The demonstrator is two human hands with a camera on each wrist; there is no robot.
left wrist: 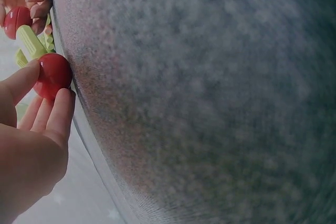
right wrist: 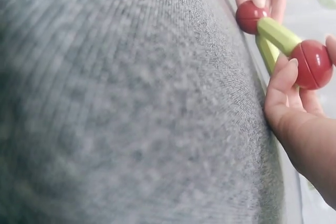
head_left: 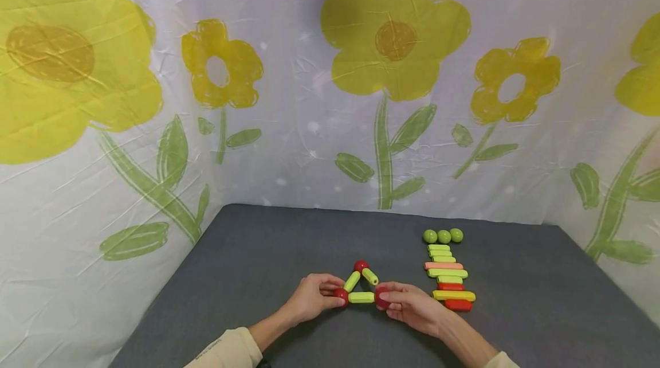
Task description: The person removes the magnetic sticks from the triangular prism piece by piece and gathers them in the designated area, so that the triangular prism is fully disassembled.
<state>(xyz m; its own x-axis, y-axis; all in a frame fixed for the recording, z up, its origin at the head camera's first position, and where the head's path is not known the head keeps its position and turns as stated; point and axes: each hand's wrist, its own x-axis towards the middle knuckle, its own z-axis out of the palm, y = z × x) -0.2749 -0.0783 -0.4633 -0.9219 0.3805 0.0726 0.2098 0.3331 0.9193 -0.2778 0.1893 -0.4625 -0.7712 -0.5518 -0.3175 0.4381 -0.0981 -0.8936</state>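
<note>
In the head view, my left hand (head_left: 309, 299) pinches the near-left red ball (head_left: 341, 297) between thumb and fingers. My right hand (head_left: 413, 306) grips another red ball (head_left: 382, 297) on the near right. A yellow-green rod (head_left: 361, 297) bridges these two balls. From the left ball a second yellow-green rod (head_left: 352, 282) runs up to the far red ball (head_left: 361, 266). A third yellow-green rod (head_left: 370, 276) slants from that far ball toward the right one, its holed lower end facing me and seemingly apart from it. Both wrist views show the held balls (left wrist: 53, 75) close up.
Right of my hands, several rods lie stacked in a column on the dark grey table (head_left: 247, 253), including a pink rod (head_left: 443, 266), a yellow rod (head_left: 454, 296) and a red rod (head_left: 458, 305). Three green balls (head_left: 443, 237) sit beyond them. A flower-printed curtain (head_left: 289, 127) surrounds the table.
</note>
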